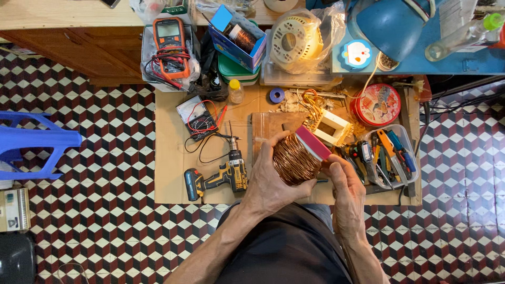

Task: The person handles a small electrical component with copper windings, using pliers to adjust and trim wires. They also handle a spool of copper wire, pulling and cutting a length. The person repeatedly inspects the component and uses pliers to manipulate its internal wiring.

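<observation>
Sitting over cardboard sheet (173,158) on tiled floor (105,221). Cordless drill (218,178) left of left hand (273,176). Left hand clamped around copper wire spool (295,158), held above cardboard. Right hand (344,184) just right of spool, fingers pinched at wire by spool's pink flange.

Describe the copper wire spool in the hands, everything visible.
The spool is a fat coil of shiny copper-coloured wire wound tightly on a bobbin with a flat pink-red end flange at its upper right. It is held tilted above the cardboard sheet, clear of it. The left hand cups the coil from the left and below; the right hand touches its lower right near the flange. The other end is hidden.
</observation>
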`<state>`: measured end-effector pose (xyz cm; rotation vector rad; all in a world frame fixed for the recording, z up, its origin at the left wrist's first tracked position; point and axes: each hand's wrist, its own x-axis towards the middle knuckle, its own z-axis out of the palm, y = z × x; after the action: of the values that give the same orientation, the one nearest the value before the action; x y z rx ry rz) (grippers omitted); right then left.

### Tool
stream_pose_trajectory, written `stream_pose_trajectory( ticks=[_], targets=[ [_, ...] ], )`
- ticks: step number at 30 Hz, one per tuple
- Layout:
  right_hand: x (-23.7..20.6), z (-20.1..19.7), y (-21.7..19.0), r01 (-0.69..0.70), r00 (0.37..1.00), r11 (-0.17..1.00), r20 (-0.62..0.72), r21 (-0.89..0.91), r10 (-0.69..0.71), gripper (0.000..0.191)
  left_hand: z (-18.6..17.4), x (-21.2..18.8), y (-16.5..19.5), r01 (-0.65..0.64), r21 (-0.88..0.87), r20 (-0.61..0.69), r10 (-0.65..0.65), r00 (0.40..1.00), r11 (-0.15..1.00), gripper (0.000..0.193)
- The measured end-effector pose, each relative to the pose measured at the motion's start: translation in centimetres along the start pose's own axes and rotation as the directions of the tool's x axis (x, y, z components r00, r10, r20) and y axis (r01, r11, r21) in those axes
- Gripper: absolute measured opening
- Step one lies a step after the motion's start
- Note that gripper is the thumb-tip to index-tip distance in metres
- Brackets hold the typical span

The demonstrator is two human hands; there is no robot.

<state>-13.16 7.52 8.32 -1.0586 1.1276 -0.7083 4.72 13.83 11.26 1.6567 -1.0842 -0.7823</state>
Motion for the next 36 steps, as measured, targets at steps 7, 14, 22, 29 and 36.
stream_pose_trajectory(
  ticks=[7, 14, 22, 29, 36],
  targets=[
    [3.3, -4.4, -2.5, 0.038, 0.902, 0.968, 0.425, -0.247, 0.073, 0.105, -3.2, 2.8, 0.6, -0.047, -0.095, 0.435, 0.084, 0.897, 0.994, 0.099],
    [3.6, -3.5, -0.3, -0.344, 0.808, 0.874, 0.582, 0.344, 0.089, 0.095, -3.6, 6.2, 0.7, 0.013, -0.082, 0.593, 0.038, 0.805, 0.997, 0.102],
    [3.3, 0.2, -2.7, -0.414, 0.887, 0.76, 0.41, 0.501, 0.213, 0.076, -3.7, 9.5, -0.5, -0.105, -0.014, 0.657, 0.088, 0.748, 0.994, 0.096],
    [2.5, 1.9, -2.4, -0.31, 0.939, 0.728, 0.316, 0.612, 0.134, 0.075, -4.0, 10.4, -1.5, -0.056, -0.013, 0.663, 0.05, 0.747, 0.998, 0.115],
    [3.3, 3.1, -1.4, -0.034, 0.994, 0.762, 0.105, 0.647, -0.044, 0.075, 1.2, 4.0, -2.0, 0.447, -0.574, 0.359, -0.28, 0.89, 0.686, 0.102]
  ],
)
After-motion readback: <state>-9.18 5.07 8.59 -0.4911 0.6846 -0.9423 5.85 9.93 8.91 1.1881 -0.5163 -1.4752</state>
